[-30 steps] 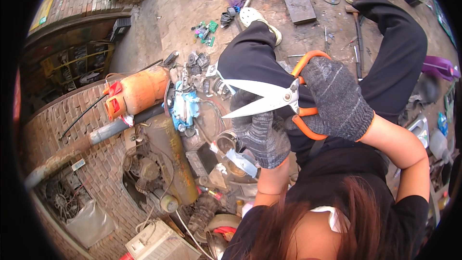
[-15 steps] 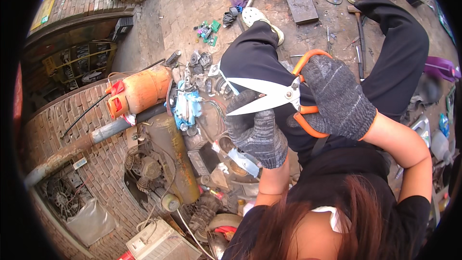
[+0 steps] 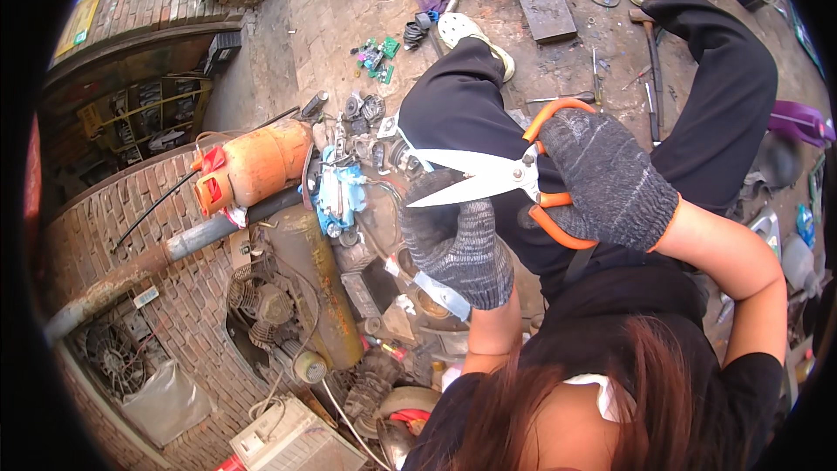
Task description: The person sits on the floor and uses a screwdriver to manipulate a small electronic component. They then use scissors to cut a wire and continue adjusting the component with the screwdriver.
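Observation:
In my gloved right hand (image 3: pixel 606 174) is a large pair of scissors (image 3: pixel 501 176) with orange loop handles and broad silver blades. The blades stand apart and point left, across the front of my left hand (image 3: pixel 458 249), which wears a matching grey knit glove. Its fingers curl behind the blades, and the thumb rises close to the lower blade. Whatever lies between these fingers is hidden. A pale thin edge shows just beyond them, over my left knee. Below the left hand, near its wrist, is a clear plastic strip (image 3: pixel 442 294).
An orange gas cylinder (image 3: pixel 261 166) and a rusty pipe (image 3: pixel 113 283) lie left. Small metal parts and a blue-wrapped part (image 3: pixel 338 192) crowd beside my left leg. Ahead lie a metal block (image 3: pixel 543 4), green circuit boards (image 3: pixel 377 59) and a hammer (image 3: pixel 649 61).
The scissors have closed a little, with the gap between the blades and between the handles narrower. My left hand has shifted slightly left and down.

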The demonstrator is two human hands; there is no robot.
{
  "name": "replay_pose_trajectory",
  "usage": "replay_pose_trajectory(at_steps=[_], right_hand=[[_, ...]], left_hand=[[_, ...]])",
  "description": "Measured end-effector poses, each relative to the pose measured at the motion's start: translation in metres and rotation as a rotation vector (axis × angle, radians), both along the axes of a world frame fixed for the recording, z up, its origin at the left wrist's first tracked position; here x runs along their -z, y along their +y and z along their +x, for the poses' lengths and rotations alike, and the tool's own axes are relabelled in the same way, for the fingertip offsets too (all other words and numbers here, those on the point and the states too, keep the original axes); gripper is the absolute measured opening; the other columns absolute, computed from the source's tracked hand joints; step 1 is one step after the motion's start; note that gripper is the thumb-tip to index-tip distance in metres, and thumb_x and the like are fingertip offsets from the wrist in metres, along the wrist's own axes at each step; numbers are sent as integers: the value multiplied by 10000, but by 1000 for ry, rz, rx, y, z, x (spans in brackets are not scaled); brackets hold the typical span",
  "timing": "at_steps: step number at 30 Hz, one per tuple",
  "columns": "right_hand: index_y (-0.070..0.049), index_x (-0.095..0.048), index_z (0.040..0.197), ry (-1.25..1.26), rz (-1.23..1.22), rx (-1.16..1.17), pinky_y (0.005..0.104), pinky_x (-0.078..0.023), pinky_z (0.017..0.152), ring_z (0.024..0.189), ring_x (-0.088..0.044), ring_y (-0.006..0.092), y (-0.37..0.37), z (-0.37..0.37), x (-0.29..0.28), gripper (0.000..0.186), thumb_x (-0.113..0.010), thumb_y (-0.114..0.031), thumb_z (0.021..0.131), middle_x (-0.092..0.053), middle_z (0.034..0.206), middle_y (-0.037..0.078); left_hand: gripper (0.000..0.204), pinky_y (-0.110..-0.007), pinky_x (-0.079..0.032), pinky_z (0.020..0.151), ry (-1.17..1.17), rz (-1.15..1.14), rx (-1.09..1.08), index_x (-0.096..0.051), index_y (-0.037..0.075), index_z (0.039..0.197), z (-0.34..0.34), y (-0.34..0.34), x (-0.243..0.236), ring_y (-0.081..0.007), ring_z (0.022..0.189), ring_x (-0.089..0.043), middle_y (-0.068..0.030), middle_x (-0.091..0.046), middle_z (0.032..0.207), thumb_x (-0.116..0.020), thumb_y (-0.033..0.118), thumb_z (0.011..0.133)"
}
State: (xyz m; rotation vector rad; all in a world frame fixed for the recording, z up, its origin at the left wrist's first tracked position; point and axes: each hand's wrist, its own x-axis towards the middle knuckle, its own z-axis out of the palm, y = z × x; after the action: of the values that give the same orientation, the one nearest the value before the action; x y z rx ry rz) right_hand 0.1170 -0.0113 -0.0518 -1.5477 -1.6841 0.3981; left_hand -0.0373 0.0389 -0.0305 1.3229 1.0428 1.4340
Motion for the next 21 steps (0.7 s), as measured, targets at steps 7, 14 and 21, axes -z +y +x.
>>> replay_pose_trajectory(at_steps=[7, 14, 21], right_hand=[[58, -461, 1112, 53, -184, -133, 449, -375, 904, 990, -492, 398, 2, 3, -1, 637, -704, -347, 686, -485, 1063, 250], [47, -480, 1042, 48, -181, -111, 430, -412, 817, 915, -514, 378, 2, -1, 2, 572, -706, -332, 679, -501, 991, 226], [18, -526, 965, 115, -100, -51, 405, -464, 696, 791, -578, 337, 0, -9, 8, 452, -665, -324, 703, -566, 873, 187]], left_hand=[[471, -291, -471, 824, 29, -65, 3, -473, -15, 1134, 0, -1, -9, -188, 897, -586, -117, -593, 972, -644, -106, 704], [516, -288, -484, 811, 121, -133, -20, -451, -32, 1170, 1, -2, -17, -194, 911, -586, -137, -597, 969, -648, -108, 699], [493, -285, -482, 807, 139, -85, -66, -468, -28, 1149, 1, -4, -13, -184, 919, -577, -134, -588, 979, -643, -117, 697]])
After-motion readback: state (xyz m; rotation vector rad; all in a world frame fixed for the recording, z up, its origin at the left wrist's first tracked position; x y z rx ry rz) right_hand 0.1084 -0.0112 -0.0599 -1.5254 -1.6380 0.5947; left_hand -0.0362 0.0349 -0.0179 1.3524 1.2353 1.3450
